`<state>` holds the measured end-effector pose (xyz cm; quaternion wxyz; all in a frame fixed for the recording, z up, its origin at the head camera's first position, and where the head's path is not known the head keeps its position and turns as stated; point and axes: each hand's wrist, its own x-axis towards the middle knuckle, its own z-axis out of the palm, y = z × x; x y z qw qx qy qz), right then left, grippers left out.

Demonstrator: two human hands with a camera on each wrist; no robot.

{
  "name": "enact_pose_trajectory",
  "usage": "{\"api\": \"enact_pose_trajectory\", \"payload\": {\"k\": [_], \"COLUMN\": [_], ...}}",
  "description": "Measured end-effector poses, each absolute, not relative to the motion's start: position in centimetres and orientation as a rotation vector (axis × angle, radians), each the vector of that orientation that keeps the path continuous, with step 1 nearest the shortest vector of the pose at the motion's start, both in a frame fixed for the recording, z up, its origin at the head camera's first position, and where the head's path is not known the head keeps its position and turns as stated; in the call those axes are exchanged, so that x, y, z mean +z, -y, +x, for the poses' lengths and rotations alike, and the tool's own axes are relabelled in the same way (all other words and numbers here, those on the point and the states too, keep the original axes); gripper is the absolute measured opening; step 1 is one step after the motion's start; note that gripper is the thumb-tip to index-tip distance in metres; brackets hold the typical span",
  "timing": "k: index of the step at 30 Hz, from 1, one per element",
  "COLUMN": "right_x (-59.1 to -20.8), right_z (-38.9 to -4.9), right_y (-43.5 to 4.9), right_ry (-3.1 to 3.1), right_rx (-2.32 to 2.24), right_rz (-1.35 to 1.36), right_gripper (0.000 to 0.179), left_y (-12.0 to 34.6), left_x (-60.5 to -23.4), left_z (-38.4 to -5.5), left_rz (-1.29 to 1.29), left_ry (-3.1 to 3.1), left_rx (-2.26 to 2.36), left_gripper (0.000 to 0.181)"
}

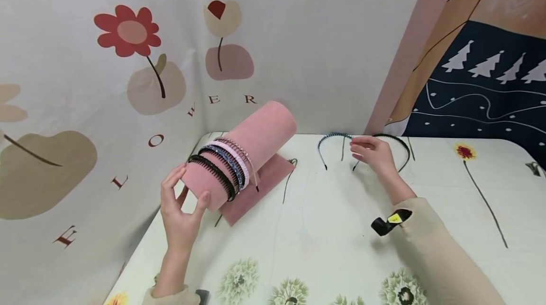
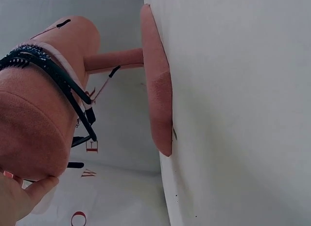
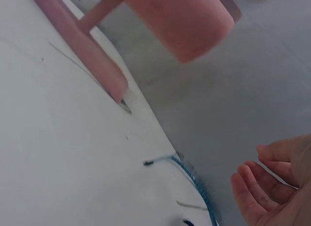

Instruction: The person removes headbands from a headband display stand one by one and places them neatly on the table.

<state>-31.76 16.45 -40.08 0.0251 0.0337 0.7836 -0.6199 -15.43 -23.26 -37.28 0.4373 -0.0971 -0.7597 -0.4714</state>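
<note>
A pink plush headband stand (image 1: 268, 127) has a thick padded roll raised on a post above a flat pink base (image 2: 158, 90). Around the roll's near part sit several toothed headbands: a black one (image 1: 213, 172), a glittery dark blue one, a pale lilac one and a thin pinkish one. My left hand (image 1: 181, 215) grips the near end of the roll, thumb on one side and fingers on the other. Farther right, my right hand (image 1: 375, 153) hovers with loosely bent fingers and nothing between them. Close by it lie a blue headband (image 1: 337, 134) and a black headband (image 1: 407, 148).
The table (image 1: 324, 229) wears a white cloth printed with flowers. Behind and to the left hangs a pale printed curtain (image 1: 324, 49); a dark cloth with white trees (image 1: 482, 101) hangs at the right. A black strap (image 1: 386, 224) circles my right wrist.
</note>
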Motion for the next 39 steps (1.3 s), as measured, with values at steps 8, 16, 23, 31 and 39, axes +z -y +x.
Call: {"api": "enact_pose_trajectory", "payload": {"k": [8,16,23,31,39], "right_x": [-39.7,-39.6,-38.9,-38.0,-37.1], "right_z": [-31.1,-30.2,-29.3,-28.3,-27.9], "right_y": [-12.8,-10.5,-9.3,-7.8,-5.5], "right_ry": [-2.395,-2.319,-2.264,-2.227,-2.148], "right_rx": [-1.941,-1.992,-2.016,-2.041,-2.09], "right_rz": [-0.011,-0.126,-0.198,-0.285,-0.37], "right_gripper": [0.037,0.034,0.034,0.034,0.036], "left_y": [23.6,23.6,23.2,24.2,25.4], "left_x": [-37.9,-37.8,-37.3,-38.6,-40.2], "left_z": [-15.6,-15.5,-15.3,-16.2,-17.1], "left_rz": [-0.226,-0.224,-0.224,-0.218,-0.221], "left_ry": [1.891,1.888,1.889,1.892,1.892], "left_rx": [-1.173,-1.177,-1.179,-1.178,-1.182], "left_gripper": [0.061,0.061,0.06,0.062,0.065]}}
